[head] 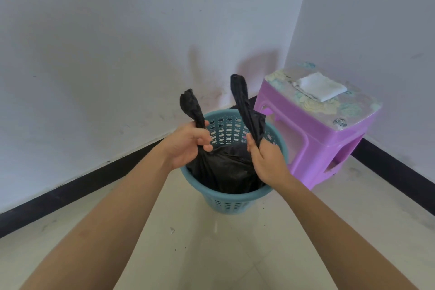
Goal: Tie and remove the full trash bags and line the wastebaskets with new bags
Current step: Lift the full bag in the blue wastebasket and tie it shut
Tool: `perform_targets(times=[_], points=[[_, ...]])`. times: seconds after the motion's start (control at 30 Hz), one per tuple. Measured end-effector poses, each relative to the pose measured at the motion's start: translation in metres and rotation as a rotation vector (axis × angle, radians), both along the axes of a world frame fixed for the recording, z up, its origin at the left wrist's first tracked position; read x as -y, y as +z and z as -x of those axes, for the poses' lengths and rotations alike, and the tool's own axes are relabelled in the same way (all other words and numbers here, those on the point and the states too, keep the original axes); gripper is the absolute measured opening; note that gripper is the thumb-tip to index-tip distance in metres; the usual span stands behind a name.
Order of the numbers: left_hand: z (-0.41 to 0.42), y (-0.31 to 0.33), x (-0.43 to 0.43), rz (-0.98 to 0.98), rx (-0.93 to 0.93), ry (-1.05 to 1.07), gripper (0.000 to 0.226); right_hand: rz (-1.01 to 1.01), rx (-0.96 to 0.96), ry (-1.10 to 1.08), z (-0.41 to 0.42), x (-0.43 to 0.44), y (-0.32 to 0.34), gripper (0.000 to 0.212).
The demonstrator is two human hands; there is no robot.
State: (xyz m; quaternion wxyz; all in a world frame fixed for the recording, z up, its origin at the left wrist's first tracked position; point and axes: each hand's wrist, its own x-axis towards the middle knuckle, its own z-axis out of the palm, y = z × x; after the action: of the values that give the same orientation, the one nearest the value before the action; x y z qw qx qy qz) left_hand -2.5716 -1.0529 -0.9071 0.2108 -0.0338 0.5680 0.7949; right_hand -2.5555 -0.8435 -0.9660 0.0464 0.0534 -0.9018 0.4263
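A black trash bag [226, 167] sits inside a teal perforated wastebasket [226, 202] on the floor in the room's corner. My left hand [188, 146] is shut on the bag's left handle, whose twisted end sticks up above my fist. My right hand [266, 160] grips the right handle, which stands taller and leans toward the wall. The two handles are held apart, not crossed or knotted. The bag's body stays down in the basket, its lower part hidden by the rim.
A purple plastic stool [313, 134] with a flowered top stands right beside the basket, a folded white cloth [320, 86] lying on it. White walls with black skirting [70, 193] close the corner. Pale tiled floor [211, 254] lies in front.
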Motion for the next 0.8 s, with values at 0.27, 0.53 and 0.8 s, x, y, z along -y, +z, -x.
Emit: perform_targets(times=[0.27, 0.53, 0.8], points=[[-0.002, -0.011, 0.001, 0.209, -0.075, -0.382, 0.051, -0.603, -0.231, 0.182, 0.001, 0.009, 0.005, 0.026], [-0.007, -0.009, -0.007, 0.184, -0.044, -0.335, 0.025, -0.537, -0.210, 0.316, 0.008, 0.005, -0.007, 0.052], [-0.006, -0.010, -0.011, 0.055, 0.091, -0.438, 0.024, 0.087, 0.396, 0.243, 0.004, -0.011, 0.004, 0.091]])
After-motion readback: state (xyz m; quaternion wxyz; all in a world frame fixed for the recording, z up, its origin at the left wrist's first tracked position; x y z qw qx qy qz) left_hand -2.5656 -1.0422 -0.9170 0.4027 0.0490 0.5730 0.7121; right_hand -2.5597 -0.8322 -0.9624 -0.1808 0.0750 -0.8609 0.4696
